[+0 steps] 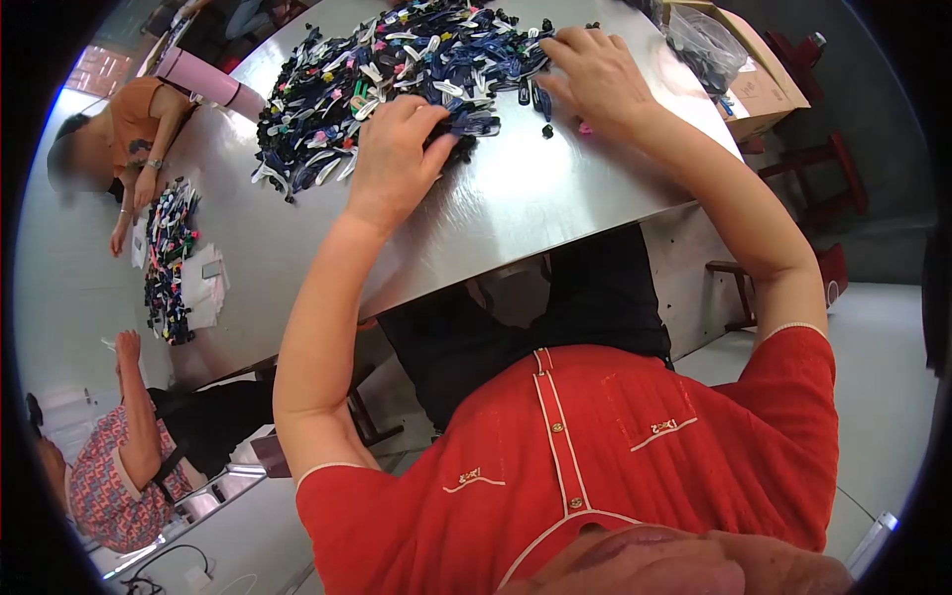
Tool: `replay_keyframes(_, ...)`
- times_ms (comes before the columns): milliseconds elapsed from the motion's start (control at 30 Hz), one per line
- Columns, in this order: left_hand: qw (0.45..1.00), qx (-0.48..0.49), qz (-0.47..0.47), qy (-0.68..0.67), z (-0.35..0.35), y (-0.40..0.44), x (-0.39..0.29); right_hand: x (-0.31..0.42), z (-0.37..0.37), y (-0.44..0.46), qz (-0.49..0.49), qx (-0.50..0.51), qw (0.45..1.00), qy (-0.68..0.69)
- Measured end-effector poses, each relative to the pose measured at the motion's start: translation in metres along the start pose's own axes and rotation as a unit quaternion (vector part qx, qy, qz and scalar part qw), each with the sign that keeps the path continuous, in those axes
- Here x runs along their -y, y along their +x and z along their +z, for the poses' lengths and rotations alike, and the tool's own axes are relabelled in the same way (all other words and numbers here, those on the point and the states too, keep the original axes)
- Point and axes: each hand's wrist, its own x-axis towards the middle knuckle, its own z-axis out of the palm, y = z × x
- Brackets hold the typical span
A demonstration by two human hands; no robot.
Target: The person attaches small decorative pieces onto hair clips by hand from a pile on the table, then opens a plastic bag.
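A wide pile of small hair clips (327, 109), mostly dark blue, black and white with some coloured ones, covers the far part of the metal table (516, 208). At the pile's near edge rests my left hand (397, 149), its thumb and fingers apart around dark clips, beside a dark blue clip (479, 126). My right hand (598, 74) reaches to the pile's right edge, fingers spread and curved over the tabletop. Between my hands lie a few loose pieces, among them a small black one (547, 131) and a pink one (585, 128).
A pink bottle (213, 81) stands at the far left. Another clip pile (171, 258) lies near white papers (205, 288). Two people (149, 109) sit along the left side. An open cardboard box (764, 94) with plastic bags is at the right, near dark red stools (833, 178).
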Motion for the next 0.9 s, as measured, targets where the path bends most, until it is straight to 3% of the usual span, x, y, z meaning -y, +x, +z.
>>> replay_keyframes(133, 0.999, 0.039, -0.006, 0.033, -0.013, -0.03, -0.009, 0.017, 0.017, 0.004, 0.019, 0.037, 0.998, -0.057)
replay_keyframes(167, 0.996, 0.08, -0.015, 0.033, -0.017, -0.034, -0.011, 0.02, 0.016, 0.012, 0.05, 0.109, 0.991, -0.063)
replay_keyframes(300, 0.996, 0.087, 0.009, -0.025, -0.005, -0.035, -0.014, 0.031, 0.025, 0.047, 0.066, 0.199, 0.978, -0.003)
replay_keyframes(333, 0.995, 0.092, 0.023, -0.036, 0.001, -0.027, -0.021, 0.04, 0.037, 0.052, -0.031, 0.154, 0.988, -0.003)
replay_keyframes(400, 0.996, 0.078, 0.043, -0.028, 0.01, -0.017, -0.028, 0.049, 0.037, 0.048, -0.074, 0.199, 0.977, 0.002)
replay_keyframes(433, 0.996, 0.077, 0.043, -0.031, 0.015, -0.013, -0.03, 0.055, 0.033, 0.042, -0.04, 0.174, 0.981, 0.069)
replay_keyframes(600, 0.999, 0.04, 0.025, 0.01, 0.022, -0.004, -0.026, 0.052, -0.004, -0.006, -0.066, 0.153, 0.984, 0.064)
replay_keyframes(667, 0.999, 0.022, 0.001, 0.033, 0.019, -0.004, -0.029, 0.05, -0.007, -0.024, 0.016, 0.053, 0.998, 0.002)
replay_keyframes(700, 0.998, 0.006, -0.018, 0.058, 0.016, -0.005, -0.031, 0.047, -0.011, -0.025, 0.048, 0.119, 0.992, -0.01)
replay_keyframes(800, 0.995, -0.022, -0.048, 0.084, 0.008, -0.011, -0.034, 0.03, -0.002, -0.017, 0.114, 0.144, 0.982, -0.041)
replay_keyframes(900, 0.99, 0.023, -0.091, 0.108, -0.006, -0.026, -0.034, 0.004, 0.026, -0.008, 0.14, 0.128, 0.979, -0.08)
